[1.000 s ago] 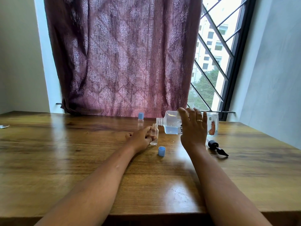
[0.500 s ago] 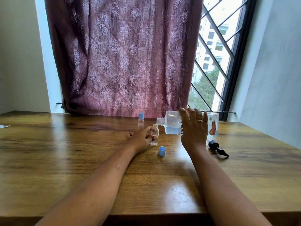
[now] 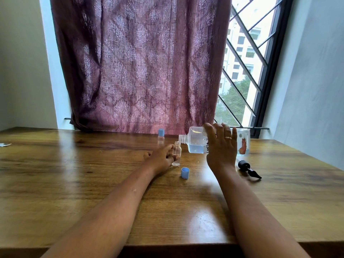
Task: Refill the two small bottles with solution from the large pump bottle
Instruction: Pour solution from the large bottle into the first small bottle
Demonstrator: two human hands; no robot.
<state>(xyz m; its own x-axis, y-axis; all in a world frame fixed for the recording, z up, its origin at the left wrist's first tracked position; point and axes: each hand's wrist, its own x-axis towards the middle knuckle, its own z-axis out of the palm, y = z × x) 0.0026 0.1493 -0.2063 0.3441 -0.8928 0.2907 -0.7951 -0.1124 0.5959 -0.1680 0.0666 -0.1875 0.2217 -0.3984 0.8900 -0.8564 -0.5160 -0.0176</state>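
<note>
My right hand (image 3: 221, 146) grips the large clear bottle (image 3: 195, 142), tipped on its side with its open neck just above the mouth of a small clear bottle (image 3: 176, 153). Pale blue liquid lies in the large bottle's lower half. My left hand (image 3: 162, 157) holds the small bottle upright on the wooden table (image 3: 74, 174). Its blue cap (image 3: 185, 173) lies on the table in front of it. A second small bottle (image 3: 161, 137) with a blue cap on stands behind my left hand. The black pump head (image 3: 248, 168) lies to the right of my right wrist.
A maroon curtain (image 3: 141, 67) hangs behind the table's far edge, with a barred window (image 3: 247, 62) to its right. A small pale object (image 3: 4, 144) lies at the table's far left edge. The table's near edge runs along the bottom of the view.
Almost nothing differs. Both hands hold the same pose, with the large bottle still tipped over the small bottle's mouth.
</note>
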